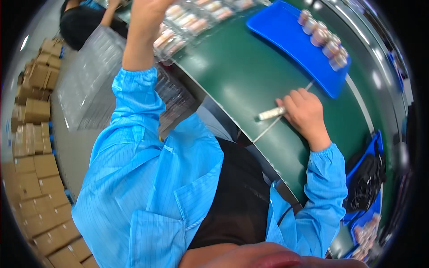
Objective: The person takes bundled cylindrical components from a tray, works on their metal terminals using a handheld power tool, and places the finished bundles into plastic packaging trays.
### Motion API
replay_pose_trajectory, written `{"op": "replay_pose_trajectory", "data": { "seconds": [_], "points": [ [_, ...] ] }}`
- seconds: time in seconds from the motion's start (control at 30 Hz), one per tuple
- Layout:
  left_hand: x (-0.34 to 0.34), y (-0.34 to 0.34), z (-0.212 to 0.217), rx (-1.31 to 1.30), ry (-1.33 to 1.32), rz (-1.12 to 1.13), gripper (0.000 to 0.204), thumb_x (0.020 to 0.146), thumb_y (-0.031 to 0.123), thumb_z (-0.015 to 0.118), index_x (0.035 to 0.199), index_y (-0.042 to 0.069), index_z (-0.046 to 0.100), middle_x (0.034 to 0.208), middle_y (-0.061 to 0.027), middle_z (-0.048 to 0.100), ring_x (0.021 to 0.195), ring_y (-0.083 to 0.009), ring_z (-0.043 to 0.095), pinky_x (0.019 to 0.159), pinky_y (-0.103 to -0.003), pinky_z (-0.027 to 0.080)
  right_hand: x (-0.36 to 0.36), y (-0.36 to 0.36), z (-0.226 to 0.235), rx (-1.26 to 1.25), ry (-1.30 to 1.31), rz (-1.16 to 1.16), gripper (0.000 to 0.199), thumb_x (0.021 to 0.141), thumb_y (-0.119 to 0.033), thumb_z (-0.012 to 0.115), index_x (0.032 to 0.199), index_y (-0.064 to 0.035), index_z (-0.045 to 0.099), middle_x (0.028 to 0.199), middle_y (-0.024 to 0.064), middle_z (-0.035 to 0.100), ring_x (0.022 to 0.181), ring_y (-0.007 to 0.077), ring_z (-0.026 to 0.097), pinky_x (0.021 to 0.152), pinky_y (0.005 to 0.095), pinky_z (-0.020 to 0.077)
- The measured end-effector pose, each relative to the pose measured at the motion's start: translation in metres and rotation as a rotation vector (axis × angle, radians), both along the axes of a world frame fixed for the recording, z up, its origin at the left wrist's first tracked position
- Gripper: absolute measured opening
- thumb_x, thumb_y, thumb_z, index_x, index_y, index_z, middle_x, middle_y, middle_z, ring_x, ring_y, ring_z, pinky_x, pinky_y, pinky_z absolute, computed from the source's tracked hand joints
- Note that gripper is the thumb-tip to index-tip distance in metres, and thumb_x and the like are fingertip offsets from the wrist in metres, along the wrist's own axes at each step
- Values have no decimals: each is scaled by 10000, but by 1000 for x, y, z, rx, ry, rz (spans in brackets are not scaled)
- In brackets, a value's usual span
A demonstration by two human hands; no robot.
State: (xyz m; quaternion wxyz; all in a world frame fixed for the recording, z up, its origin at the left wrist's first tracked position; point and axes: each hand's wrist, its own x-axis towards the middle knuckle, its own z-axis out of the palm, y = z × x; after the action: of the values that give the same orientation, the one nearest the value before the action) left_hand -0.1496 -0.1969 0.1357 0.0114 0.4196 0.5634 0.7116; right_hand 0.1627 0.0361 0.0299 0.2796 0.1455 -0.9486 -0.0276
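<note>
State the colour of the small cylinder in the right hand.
The small cylinder in the right hand looks off-white, seen in the head view.

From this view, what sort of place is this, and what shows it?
Likely a factory work area: stacked cardboard boxes, a long green worktop, and a blue tray of small cylindrical items.
</note>
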Motion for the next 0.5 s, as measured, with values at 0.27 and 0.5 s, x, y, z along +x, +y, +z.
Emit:
{"op": "replay_pose_trajectory", "data": {
  "seconds": [0.27, 0.5],
  "points": [
    [-108, -82, -9, -453, 452, 934, 354, 920, 202, 732, 1189, -7, 638, 990, -71, 726, 879, -157, 679, 767, -320, 539, -5, -3, 7, 8, -18, -49, 333, 796, -204, 810, 709, -90, 510, 704, 67, 478, 649, 250, 539, 561, 381, 453],
    [-280, -109, -97, -1135, 507, 954, 527, 897, 515, 685, 1217, 97, 701, 1083, -173, 751, 1047, -359, 709, 892, -448, 548, -6, -2, 5, 10, -8, -44, 335, 791, -205, 818, 706, -92, 513, 703, 64, 473, 651, 243, 536, 551, 379, 450]
  ]
}}
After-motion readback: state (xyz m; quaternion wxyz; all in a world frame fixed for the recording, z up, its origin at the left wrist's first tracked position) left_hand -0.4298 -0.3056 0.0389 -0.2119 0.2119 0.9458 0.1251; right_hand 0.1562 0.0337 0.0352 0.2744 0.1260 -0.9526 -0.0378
